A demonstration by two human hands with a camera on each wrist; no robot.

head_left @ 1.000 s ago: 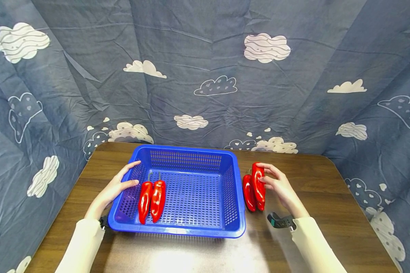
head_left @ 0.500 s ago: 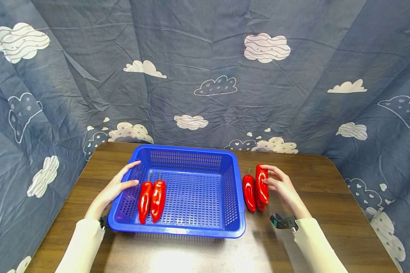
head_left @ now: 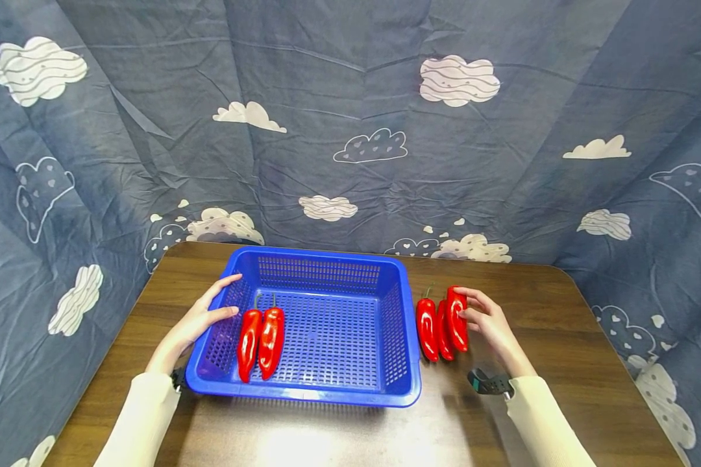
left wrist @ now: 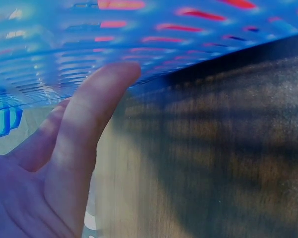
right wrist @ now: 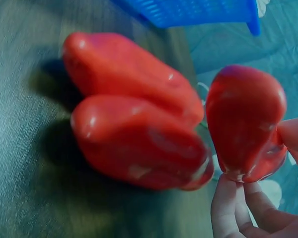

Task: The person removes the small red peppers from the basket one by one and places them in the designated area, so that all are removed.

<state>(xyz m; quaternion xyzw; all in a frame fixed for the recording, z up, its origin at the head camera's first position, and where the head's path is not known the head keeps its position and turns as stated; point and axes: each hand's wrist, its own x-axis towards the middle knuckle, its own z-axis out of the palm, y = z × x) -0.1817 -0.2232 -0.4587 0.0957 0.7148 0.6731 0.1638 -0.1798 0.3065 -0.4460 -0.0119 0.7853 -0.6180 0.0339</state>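
Note:
My right hand (head_left: 487,319) pinches a glossy red pepper (head_left: 457,319) between thumb and fingers, to the right of two other peppers. In the right wrist view the held pepper (right wrist: 246,119) is raised apart from the upper pepper (right wrist: 131,69) and the lower pepper (right wrist: 139,141), which lie side by side on the table. My left hand (head_left: 195,322) rests at the left side of a blue plastic basket (head_left: 321,394), thumb and index finger extended. In the left wrist view the thumb (left wrist: 84,119) lies against the slotted basket wall (left wrist: 44,59).
Inside the basket, two red peppers (head_left: 259,342) lie side by side at the left, stems pointing away. The basket stands on a brown wooden table (head_left: 537,311). A dark blue curtain (head_left: 304,162) with cloud prints hangs behind the table.
My right hand has moved right and slightly nearer with its pepper, away from the other two, and the middle pepper now shows more fully. My left hand and the basket have stayed put.

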